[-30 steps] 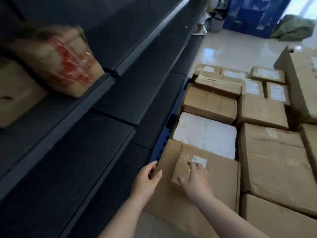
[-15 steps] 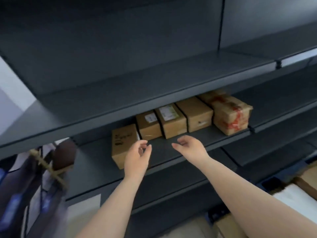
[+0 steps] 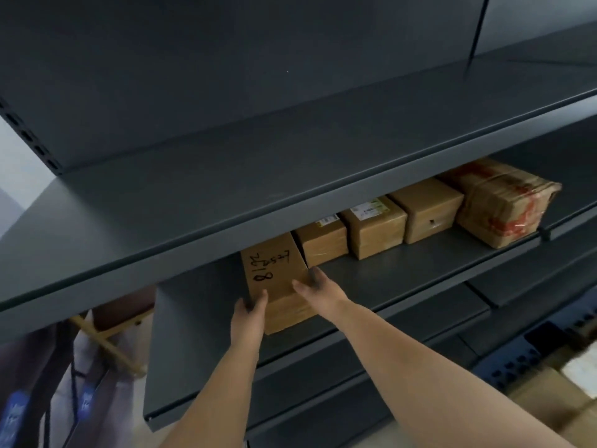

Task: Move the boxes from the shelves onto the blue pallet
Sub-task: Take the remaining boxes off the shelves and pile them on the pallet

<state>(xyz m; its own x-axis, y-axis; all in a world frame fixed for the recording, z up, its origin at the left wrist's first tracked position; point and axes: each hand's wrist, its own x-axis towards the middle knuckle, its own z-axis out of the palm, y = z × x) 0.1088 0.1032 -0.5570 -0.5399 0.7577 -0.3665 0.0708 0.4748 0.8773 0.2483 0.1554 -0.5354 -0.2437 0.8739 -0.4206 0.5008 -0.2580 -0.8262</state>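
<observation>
Pick step: you take the handwritten box [image 3: 274,279] at the shelf [image 3: 403,273] front edge.
L hand [image 3: 248,313] and R hand [image 3: 318,284] grip its sides; next lift it clear, carry to the blue pallet [image 3: 517,360] bottom right.

A dark grey metal shelf [image 3: 403,270] carries five cardboard boxes in a row running from 9 o'clock toward 2 o'clock: a handwritten box [image 3: 274,279], two labelled boxes [image 3: 323,242] [image 3: 374,229], a plain box [image 3: 428,210], and a red-taped parcel [image 3: 504,203].
</observation>
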